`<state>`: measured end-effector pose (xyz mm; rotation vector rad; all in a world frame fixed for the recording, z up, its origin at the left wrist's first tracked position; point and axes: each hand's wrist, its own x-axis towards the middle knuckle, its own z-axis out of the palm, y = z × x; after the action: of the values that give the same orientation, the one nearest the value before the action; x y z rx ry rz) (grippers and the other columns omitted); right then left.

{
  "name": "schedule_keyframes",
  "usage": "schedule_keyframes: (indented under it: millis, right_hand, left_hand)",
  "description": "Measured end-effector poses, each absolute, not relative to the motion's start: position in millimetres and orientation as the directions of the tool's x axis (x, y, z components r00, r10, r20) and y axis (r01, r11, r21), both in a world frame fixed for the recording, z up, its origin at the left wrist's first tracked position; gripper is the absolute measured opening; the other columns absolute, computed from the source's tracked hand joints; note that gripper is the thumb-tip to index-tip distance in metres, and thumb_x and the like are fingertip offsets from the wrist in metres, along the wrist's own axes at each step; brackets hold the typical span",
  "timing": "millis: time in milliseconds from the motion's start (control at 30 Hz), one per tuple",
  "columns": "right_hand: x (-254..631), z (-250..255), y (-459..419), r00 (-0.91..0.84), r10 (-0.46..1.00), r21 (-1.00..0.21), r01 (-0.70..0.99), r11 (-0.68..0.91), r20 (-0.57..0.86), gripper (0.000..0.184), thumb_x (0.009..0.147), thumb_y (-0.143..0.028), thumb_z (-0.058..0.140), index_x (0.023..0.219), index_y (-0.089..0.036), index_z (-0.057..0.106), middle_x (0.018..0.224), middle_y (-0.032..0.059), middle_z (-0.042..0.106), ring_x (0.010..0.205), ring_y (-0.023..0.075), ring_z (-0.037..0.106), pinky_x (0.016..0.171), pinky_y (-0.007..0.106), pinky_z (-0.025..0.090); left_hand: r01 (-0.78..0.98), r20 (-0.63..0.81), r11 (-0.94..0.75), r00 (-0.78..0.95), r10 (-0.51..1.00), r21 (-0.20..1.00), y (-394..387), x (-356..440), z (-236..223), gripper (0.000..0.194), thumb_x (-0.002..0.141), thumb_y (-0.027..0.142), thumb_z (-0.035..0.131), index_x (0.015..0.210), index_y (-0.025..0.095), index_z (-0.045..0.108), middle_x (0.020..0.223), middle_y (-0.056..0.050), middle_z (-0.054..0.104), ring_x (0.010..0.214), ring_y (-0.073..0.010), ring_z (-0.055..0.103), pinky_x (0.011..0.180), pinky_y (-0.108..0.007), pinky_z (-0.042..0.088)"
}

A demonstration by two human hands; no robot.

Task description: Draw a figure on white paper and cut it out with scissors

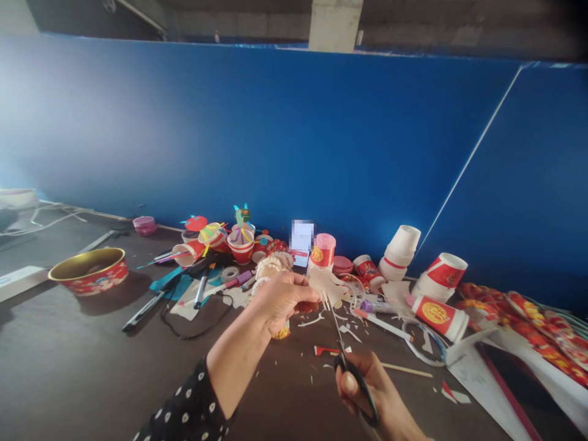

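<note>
We have the left hand (282, 300) pinching a cream paper piece (327, 285) with cut fringe strips, held above the dark tabletop (92, 373), strips hanging down to the blade tips. The right hand (362, 386) grips black-handled steel scissors (340, 337) through the loops, long axis running up and away from us, blades nearly closed. Off right, a red-and-white paper cup (440, 317) lies on its side with a gold round emblem; we cannot read its lettering.

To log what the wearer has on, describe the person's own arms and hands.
The left arm wears a black sleeve with white dots, which ends partway along the forearm; past it, the arm and left hand are bare. The right hand is also bare; no sleeve shows on that side.
</note>
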<state>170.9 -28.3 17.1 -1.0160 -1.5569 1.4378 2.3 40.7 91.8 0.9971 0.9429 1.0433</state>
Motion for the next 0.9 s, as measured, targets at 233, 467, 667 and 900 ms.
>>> schedule_keyframes:
  millis: [233,467,667,900]
  right_hand:
    - [170.0,14.5,-26.4,-0.374,0.928,-0.998,0.06,0.024,0.0,0.053,0.058,-0.069,0.053,0.05,-0.018,0.043,0.041,-0.0062,0.033,0.036,0.0057,0.027,0.037,0.022,0.017]
    - [167.7,14.2,-28.5,-0.323,0.946,-0.993,0.1,0.059,0.024,0.053,0.062,-0.069,0.05,0.051,-0.018,0.04,0.043,-0.0071,0.03,0.038,0.0052,0.024,0.037,0.022,0.016]
    - [163.3,22.2,-32.4,-0.303,0.95,-0.995,0.095,-0.043,-0.07,0.057,0.052,-0.074,0.052,0.052,-0.019,0.04,0.044,-0.0075,0.03,0.038,0.0051,0.023,0.038,0.022,0.016]
    - [165.5,13.2,-24.0,-0.284,0.955,-0.958,0.288,0.003,-0.083,0.038,0.063,-0.051,0.057,0.05,-0.018,0.045,0.04,-0.0058,0.038,0.036,0.0073,0.032,0.038,0.021,0.024]
  left_hand:
    - [-0.254,-0.139,0.199,0.234,0.962,0.947,41.4,2.0,91.3,0.021,0.044,0.018,0.074,0.046,0.013,0.053,0.049,-0.002,0.06,0.045,-0.0094,0.054,0.052,-0.023,0.04]
    - [-0.255,-0.127,0.194,0.256,0.958,0.947,41.5,1.5,91.9,0.021,0.046,0.017,0.073,0.045,0.012,0.053,0.048,-0.001,0.057,0.047,-0.0087,0.052,0.054,-0.024,0.041]
    - [-0.229,-0.128,0.187,0.248,0.96,0.955,40.3,0.3,92.9,0.018,0.049,0.015,0.069,0.044,0.015,0.051,0.047,0.001,0.054,0.047,-0.0084,0.051,0.055,-0.024,0.041]
    - [-0.148,-0.119,0.155,0.228,0.966,0.977,40.3,-2.6,97.3,0.018,0.053,0.014,0.064,0.047,0.016,0.048,0.048,0.0,0.055,0.046,-0.0083,0.05,0.052,-0.023,0.039]
